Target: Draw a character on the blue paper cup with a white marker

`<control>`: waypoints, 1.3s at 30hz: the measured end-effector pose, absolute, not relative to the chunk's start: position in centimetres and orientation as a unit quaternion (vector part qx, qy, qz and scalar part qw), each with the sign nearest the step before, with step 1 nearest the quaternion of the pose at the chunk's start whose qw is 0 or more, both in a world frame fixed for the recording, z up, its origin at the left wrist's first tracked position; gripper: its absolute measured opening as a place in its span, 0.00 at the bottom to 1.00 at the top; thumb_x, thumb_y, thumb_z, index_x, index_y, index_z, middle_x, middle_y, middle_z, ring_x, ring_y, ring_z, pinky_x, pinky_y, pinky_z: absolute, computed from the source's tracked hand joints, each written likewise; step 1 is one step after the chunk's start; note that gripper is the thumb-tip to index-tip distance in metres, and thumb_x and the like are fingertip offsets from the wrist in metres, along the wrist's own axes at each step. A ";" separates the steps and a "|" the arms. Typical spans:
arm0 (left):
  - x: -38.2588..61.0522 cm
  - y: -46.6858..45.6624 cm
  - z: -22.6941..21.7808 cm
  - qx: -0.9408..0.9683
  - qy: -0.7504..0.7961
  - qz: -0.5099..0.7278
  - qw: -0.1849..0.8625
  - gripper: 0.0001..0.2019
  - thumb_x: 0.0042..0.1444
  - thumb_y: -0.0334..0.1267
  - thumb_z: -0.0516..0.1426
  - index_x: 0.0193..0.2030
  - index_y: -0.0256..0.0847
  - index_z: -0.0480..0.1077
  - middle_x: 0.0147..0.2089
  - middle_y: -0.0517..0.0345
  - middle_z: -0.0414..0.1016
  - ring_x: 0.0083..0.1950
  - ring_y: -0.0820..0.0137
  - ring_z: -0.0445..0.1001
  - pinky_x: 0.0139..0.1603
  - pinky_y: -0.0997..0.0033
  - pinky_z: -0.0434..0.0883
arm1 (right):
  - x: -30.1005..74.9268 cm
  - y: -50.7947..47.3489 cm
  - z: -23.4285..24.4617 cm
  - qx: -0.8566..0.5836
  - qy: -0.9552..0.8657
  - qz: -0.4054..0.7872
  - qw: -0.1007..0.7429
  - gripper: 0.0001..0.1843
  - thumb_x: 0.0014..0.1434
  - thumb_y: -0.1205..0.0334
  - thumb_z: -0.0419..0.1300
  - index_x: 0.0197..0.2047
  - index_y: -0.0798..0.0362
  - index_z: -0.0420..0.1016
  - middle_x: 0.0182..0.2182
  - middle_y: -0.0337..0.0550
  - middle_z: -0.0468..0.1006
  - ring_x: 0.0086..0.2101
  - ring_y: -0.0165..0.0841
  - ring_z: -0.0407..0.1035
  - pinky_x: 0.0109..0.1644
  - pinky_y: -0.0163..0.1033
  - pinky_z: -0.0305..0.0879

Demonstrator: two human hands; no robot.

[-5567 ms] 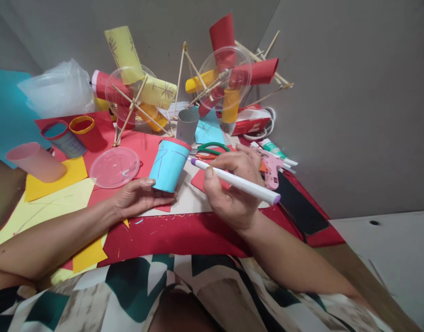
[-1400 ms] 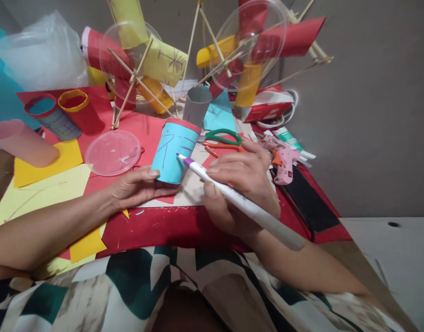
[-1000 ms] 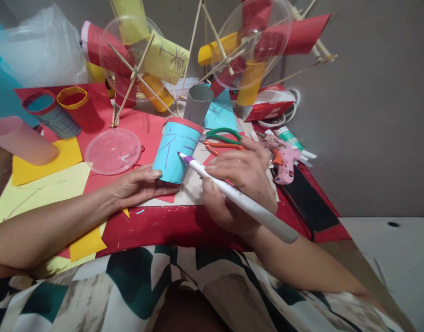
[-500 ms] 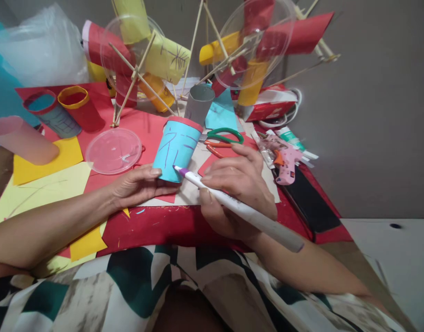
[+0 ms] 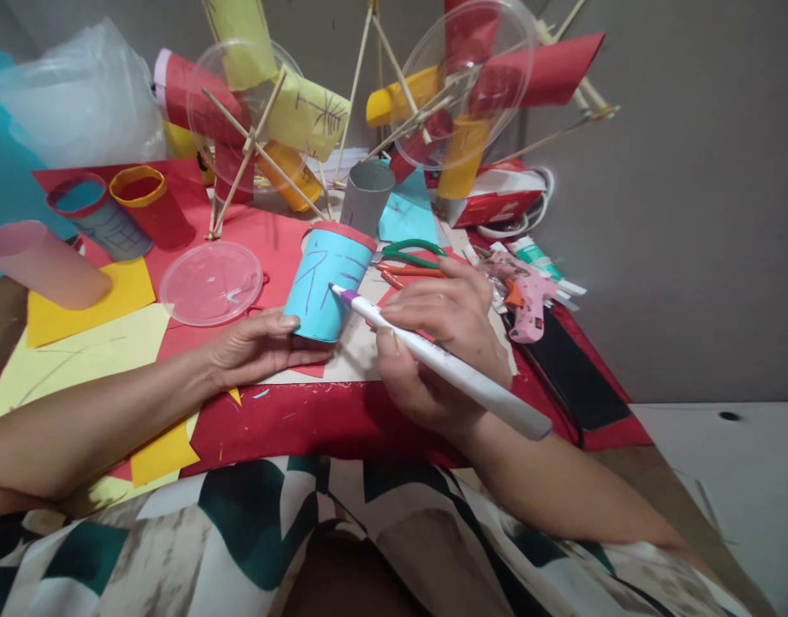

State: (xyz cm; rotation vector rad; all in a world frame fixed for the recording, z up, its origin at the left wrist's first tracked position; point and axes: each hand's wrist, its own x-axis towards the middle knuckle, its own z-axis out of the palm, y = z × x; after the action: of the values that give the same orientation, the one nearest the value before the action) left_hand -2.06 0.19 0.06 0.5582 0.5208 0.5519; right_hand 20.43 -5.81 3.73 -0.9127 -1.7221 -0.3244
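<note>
A blue paper-wrapped cup point(image 5: 320, 266) with a red rim and dark pen strokes on its side leans slightly in the middle of the view. My left hand point(image 5: 256, 347) grips it low on the left, thumb on the side and fingers beneath. Closed round a white marker point(image 5: 445, 360) with a purple collar, my right hand point(image 5: 442, 343) holds the tip at the cup's side, among the strokes. Just behind the right hand's fingers lie scissors point(image 5: 410, 254) with green and orange handles, partly covered. A grey cup point(image 5: 367, 193) stands behind the blue one.
Two wheel-like builds of clear discs point(image 5: 243, 111), sticks and coloured paper tubes stand at the back. To the left are several cups, a clear lid point(image 5: 211, 283) and yellow paper point(image 5: 92, 300). A pink glue gun point(image 5: 526, 300) and a black phone point(image 5: 580, 377) lie right.
The marker tip has moved a little up and right along the cup's side, and a new stroke shows below it. My left hand keeps its hold on the cup.
</note>
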 end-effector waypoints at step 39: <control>-1.8 0.0 1.6 0.284 0.261 0.271 0.882 0.25 0.54 0.38 0.68 0.59 0.35 0.76 0.55 0.43 0.84 0.63 0.49 0.81 0.79 0.35 0.61 | 21.1 -5.8 4.2 -0.419 -0.691 -0.158 0.567 0.04 0.60 0.65 0.60 0.37 0.45 0.71 0.26 0.31 0.79 0.29 0.36 0.79 0.57 0.59 0.76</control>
State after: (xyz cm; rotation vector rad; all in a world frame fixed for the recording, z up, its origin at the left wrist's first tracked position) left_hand -1.79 0.03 1.61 0.5905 0.5432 0.5645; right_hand 21.10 -5.78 4.20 -0.9846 -1.6234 -0.3717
